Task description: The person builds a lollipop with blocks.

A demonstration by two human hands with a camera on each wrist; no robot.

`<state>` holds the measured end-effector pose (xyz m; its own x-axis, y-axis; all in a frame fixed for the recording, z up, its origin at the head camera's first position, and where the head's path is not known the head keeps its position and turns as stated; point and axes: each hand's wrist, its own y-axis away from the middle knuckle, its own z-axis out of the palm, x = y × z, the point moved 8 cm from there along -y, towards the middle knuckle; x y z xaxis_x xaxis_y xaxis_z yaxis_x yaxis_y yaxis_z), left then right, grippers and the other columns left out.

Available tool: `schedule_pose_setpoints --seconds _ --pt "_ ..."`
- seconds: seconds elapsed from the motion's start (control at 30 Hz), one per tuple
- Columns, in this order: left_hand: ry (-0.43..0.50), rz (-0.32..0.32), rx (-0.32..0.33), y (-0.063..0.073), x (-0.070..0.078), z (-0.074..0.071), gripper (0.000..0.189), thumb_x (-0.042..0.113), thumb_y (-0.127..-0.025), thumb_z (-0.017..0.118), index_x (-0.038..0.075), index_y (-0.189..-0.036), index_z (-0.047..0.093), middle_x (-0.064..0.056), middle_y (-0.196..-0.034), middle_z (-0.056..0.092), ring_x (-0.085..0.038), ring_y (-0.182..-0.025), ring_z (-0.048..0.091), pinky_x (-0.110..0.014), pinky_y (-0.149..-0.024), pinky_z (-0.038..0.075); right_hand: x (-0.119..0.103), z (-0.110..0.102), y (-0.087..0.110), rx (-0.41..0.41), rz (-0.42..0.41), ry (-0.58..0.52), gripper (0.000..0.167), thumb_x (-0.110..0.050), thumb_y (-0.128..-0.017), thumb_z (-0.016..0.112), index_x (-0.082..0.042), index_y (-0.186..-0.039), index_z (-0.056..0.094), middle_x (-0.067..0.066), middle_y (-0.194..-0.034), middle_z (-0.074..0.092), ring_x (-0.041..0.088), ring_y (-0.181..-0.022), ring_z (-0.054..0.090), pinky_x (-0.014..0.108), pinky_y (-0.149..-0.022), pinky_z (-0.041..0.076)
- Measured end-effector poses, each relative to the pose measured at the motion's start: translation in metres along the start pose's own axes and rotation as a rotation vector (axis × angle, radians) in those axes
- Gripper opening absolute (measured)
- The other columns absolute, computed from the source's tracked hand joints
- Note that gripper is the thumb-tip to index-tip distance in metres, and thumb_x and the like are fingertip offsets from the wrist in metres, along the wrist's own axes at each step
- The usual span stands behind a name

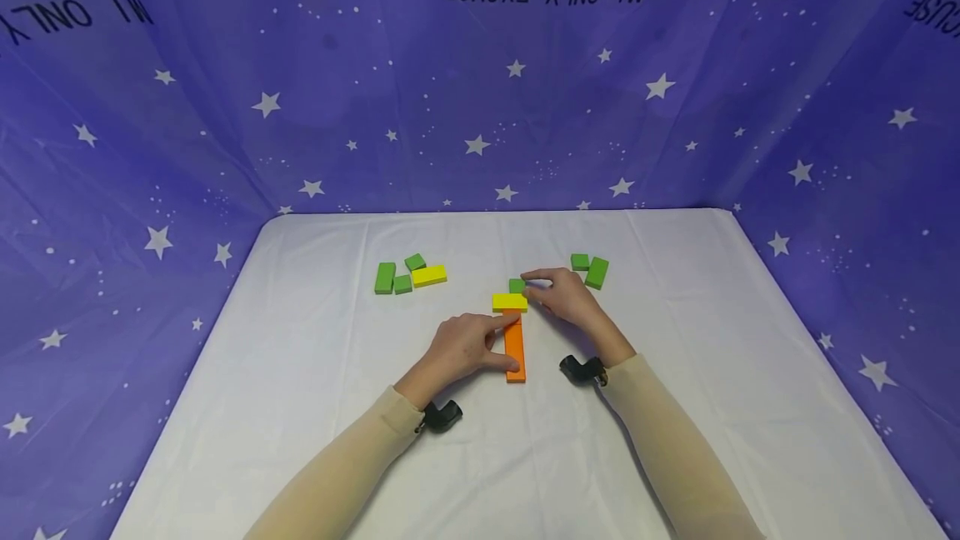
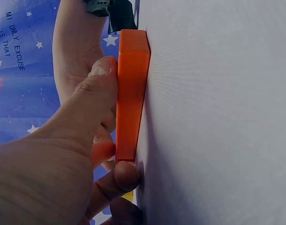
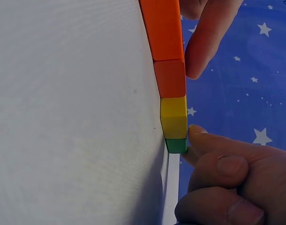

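Note:
A long orange block (image 1: 514, 348) lies lengthwise on the white table, with a short orange block (image 3: 170, 78) at its far end. Across that end sits a yellow block (image 1: 509, 303), and a small green block (image 1: 517, 285) adjoins its far side. My left hand (image 1: 463, 345) rests its thumb on the long orange block, while its extended index finger lies over the short one. At the green block's right edge, my right hand (image 1: 564, 297) has thumb and index finger apart, fingertips right by the green and yellow blocks. Its other fingers (image 3: 218, 176) are bent.
Back left, several green blocks, among them a larger one (image 1: 385, 278), lie beside another yellow block (image 1: 430, 276). Beyond my right hand are a small green block (image 1: 580, 262) and a longer green one (image 1: 597, 273). A starry blue curtain (image 1: 480, 107) surrounds the table.

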<state>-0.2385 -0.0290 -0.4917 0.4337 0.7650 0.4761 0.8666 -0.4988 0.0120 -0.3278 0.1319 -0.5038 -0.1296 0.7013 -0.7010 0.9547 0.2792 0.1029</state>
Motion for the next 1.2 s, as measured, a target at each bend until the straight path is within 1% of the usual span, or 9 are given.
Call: schedule_pose_setpoints --seconds 0.27,0.5,0.67,0.87,1.2 --pt "0.002 0.000 -0.001 0.0005 -0.0009 0.0012 0.086 0.070 -0.066 0.077 0.038 -0.143 0.053 0.009 -0.064 0.048 -0.011 -0.055 0.042 -0.029 -0.052 0.029 -0.0011 -0.0012 0.0007 0.009 -0.006 -0.015 0.037 -0.034 -0.091 0.069 -0.022 -0.126 0.070 0.004 -0.052 0.054 0.017 -0.043 0.047 0.030 -0.044 0.037" --pt "0.010 0.006 -0.002 0.0009 0.0006 0.0004 0.086 0.069 -0.067 0.077 0.036 -0.143 0.054 0.008 -0.064 0.048 -0.011 -0.055 0.041 -0.029 -0.051 0.028 -0.0019 -0.0019 0.0014 0.015 -0.003 -0.014 0.036 -0.033 -0.091 0.069 -0.022 -0.126 0.070 0.003 -0.053 0.054 0.017 -0.044 0.048 0.029 -0.045 0.037" --pt "0.003 -0.001 -0.003 0.0005 0.0001 0.0008 0.086 0.069 -0.067 0.077 0.037 -0.143 0.054 0.007 -0.063 0.048 -0.011 -0.055 0.042 -0.029 -0.051 0.028 -0.0029 -0.0023 0.0018 0.012 -0.014 -0.014 0.035 -0.031 -0.092 0.068 -0.020 -0.125 0.070 0.003 -0.052 0.053 0.017 -0.043 0.047 0.029 -0.044 0.037" --pt "0.006 0.001 -0.003 0.0005 0.0003 0.0001 0.085 0.068 -0.067 0.078 0.035 -0.142 0.055 0.007 -0.063 0.048 -0.011 -0.054 0.041 -0.029 -0.051 0.028 -0.0037 -0.0029 0.0027 0.006 -0.009 -0.011 0.034 -0.030 -0.093 0.067 -0.021 -0.126 0.070 0.003 -0.052 0.053 0.017 -0.043 0.047 0.028 -0.044 0.037" --pt "-0.004 0.012 0.008 0.0012 0.0027 -0.0011 0.085 0.068 -0.067 0.078 0.034 -0.142 0.055 0.008 -0.063 0.049 -0.011 -0.054 0.042 -0.029 -0.051 0.029 -0.0011 -0.0081 0.0022 0.027 0.006 -0.026 0.036 -0.033 -0.094 0.066 -0.021 -0.128 0.068 0.006 -0.058 0.058 0.018 -0.047 0.051 0.031 -0.048 0.042"
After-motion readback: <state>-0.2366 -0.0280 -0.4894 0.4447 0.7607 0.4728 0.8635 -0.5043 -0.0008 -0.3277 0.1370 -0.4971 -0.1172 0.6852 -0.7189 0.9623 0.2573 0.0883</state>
